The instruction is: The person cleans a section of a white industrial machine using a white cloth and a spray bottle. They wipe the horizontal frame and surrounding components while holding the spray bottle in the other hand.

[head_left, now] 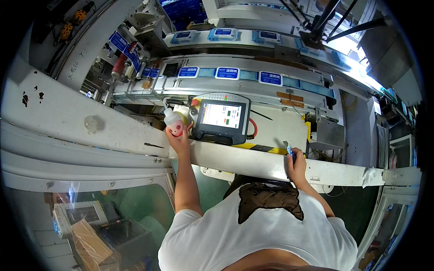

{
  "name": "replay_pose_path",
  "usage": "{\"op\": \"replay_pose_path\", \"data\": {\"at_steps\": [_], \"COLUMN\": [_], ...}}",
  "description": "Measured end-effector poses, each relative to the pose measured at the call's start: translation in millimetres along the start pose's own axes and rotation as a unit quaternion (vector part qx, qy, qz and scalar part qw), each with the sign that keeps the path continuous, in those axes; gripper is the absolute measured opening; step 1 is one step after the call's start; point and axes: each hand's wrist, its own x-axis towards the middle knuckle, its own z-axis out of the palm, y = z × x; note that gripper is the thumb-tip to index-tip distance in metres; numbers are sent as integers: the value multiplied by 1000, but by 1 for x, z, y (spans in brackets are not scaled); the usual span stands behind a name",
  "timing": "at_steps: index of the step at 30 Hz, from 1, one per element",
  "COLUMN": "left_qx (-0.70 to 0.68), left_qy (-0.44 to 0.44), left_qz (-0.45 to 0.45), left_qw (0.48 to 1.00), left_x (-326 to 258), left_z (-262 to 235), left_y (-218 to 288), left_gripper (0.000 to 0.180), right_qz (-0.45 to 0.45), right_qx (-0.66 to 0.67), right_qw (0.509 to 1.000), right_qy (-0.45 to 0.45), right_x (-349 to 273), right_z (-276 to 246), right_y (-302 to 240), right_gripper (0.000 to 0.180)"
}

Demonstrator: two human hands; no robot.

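Note:
My left hand is raised over a white machine rail and grips a small clear squeeze bottle with a white cap and a red mark on its side. The bottle stands just left of a grey handheld control screen with a lit display. My right hand rests on the same rail further right and pinches a small blue and white piece between its fingers. My white shirt fills the lower middle of the view.
Beyond the rail runs a conveyor carrying blue and white packs. A red cable loops beside the screen. Yellow-black tape marks the ledge. Below left lie a cardboard box and a vented grey unit.

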Motion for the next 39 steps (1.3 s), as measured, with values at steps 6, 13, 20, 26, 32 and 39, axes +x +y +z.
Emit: {"op": "replay_pose_path", "data": {"at_steps": [6,13,20,26,32,39], "left_qx": [-3,-6,-21,-30,-14,-8], "left_qy": [1,5,1,-2,-9,-4], "left_qz": [-5,2,0,-18,-11,-4], "left_qw": [1000,1000,1000,999,1000,1000], "left_x": [0,0,0,-1,0,0], "left_z": [0,1,1,1,1,1], "left_y": [0,-8,-4,-2,-2,-6], "left_gripper": [61,58,55,57,57,56], "right_qz": [-3,17,10,8,-4,8], "right_qx": [-9,-8,-9,-9,-10,-15], "right_qw": [1000,1000,1000,1000,1000,1000], "right_qy": [8,0,5,3,14,5], "right_x": [0,0,-1,0,0,1], "right_z": [1,1,1,0,1,1], "right_y": [1,1,1,-2,0,-2], "right_gripper": [23,21,19,19,20,20]}}
